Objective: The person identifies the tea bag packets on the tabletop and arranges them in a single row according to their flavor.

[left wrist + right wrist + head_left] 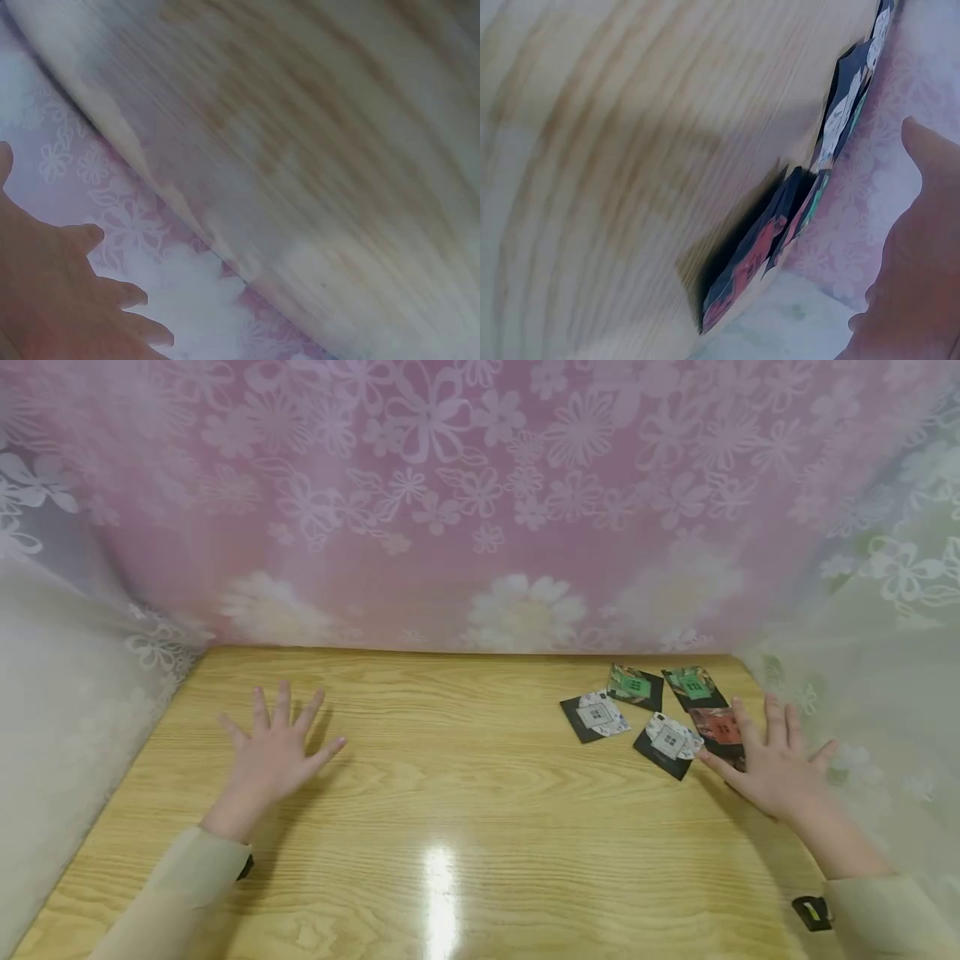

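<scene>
Black-edged packets (667, 742) lie loosely clustered on the counter (450, 760), handling seemingly yet to begin; left hand (270, 764) and right hand (783, 777) spread empty fingers.

Green panels brighten two black packets (636, 686) near the far right corner of the honey-yellow, wood-grained bench (450, 760). Two white-and-black packets (670, 740) carry grey centre panels; a red-and-black packet (716, 725) shows toward the right edge. White flowers pattern a pink cloth (487, 510) along the far edge, with a whitish, flower-printed cloth (60, 685) at the left edge. Both sleeves (183, 872) are pale beige.
</scene>
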The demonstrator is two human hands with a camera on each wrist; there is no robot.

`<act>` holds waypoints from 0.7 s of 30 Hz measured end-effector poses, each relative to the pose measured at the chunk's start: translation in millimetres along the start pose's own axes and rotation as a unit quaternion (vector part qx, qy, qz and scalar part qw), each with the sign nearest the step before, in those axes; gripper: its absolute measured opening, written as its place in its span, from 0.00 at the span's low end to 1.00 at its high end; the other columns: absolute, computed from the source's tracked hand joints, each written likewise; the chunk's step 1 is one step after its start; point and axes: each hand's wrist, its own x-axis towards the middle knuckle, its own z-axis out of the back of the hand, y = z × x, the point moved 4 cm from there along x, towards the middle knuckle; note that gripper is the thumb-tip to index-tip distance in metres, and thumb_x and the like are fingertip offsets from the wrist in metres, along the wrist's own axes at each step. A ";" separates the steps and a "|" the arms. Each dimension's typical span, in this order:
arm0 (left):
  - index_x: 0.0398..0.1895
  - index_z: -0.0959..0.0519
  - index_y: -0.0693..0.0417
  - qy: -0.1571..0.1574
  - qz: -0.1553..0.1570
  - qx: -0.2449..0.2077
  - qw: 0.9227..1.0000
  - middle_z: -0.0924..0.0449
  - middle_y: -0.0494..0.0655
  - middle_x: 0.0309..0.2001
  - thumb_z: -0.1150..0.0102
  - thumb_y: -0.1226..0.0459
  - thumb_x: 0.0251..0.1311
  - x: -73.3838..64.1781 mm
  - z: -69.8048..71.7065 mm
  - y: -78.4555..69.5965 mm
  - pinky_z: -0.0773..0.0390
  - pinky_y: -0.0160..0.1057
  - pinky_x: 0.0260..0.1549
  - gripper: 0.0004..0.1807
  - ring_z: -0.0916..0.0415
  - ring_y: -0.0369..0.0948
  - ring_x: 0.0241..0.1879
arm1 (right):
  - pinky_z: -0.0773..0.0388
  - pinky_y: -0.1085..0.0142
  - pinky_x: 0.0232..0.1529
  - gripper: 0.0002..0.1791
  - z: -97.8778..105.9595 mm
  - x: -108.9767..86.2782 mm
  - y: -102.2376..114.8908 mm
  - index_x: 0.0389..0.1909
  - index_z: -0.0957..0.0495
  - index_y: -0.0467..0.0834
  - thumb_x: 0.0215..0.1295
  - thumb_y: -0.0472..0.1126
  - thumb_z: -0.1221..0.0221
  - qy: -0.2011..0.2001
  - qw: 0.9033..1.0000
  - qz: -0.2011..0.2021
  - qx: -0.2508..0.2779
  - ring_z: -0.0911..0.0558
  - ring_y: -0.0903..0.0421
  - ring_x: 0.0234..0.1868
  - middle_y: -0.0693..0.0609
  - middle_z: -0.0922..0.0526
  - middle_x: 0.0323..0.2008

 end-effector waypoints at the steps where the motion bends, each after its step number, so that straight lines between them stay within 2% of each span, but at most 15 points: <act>1: 0.89 0.54 0.41 0.000 -0.001 0.000 1.000 0.71 0.72 0.85 0.59 0.28 0.73 0.9 -0.4 -1.6 0.74 0.94 0.60 0.51 0.74 0.81 0.79 | 0.75 0.05 0.56 0.58 -0.1 -0.4 -1.9 0.87 0.77 0.53 0.76 0.74 0.52 0.000 1.000 -0.001 -0.001 0.76 0.20 0.80 0.32 0.86 0.82; 7: 0.89 0.53 0.43 0.000 -0.015 0.004 1.000 0.67 0.72 0.85 0.57 0.28 0.73 6.4 -2.8 -12.7 0.72 0.93 0.63 0.51 0.73 0.80 0.80 | 0.73 0.10 0.65 0.55 -2.8 -4.4 -14.6 0.87 0.74 0.50 0.78 0.72 0.54 0.000 1.000 0.000 0.002 0.73 0.23 0.82 0.30 0.82 0.82; 11: 0.89 0.53 0.43 0.003 -0.025 0.006 1.000 0.67 0.72 0.85 0.58 0.28 0.73 9.2 -6.8 -20.2 0.70 0.92 0.65 0.51 0.72 0.78 0.81 | 0.69 0.15 0.71 0.54 -6.2 -10.2 -22.4 0.87 0.72 0.45 0.80 0.69 0.54 -0.009 1.000 0.013 0.002 0.70 0.21 0.82 0.25 0.74 0.82; 21: 0.88 0.51 0.43 -0.001 -0.062 0.017 0.998 0.64 0.70 0.86 0.57 0.30 0.75 24.8 -13.5 -47.2 0.64 0.89 0.70 0.48 0.68 0.76 0.83 | 0.63 0.19 0.75 0.52 -20.7 -25.5 -42.2 0.87 0.67 0.38 0.82 0.65 0.54 -0.014 1.000 0.014 0.014 0.65 0.18 0.80 0.20 0.67 0.81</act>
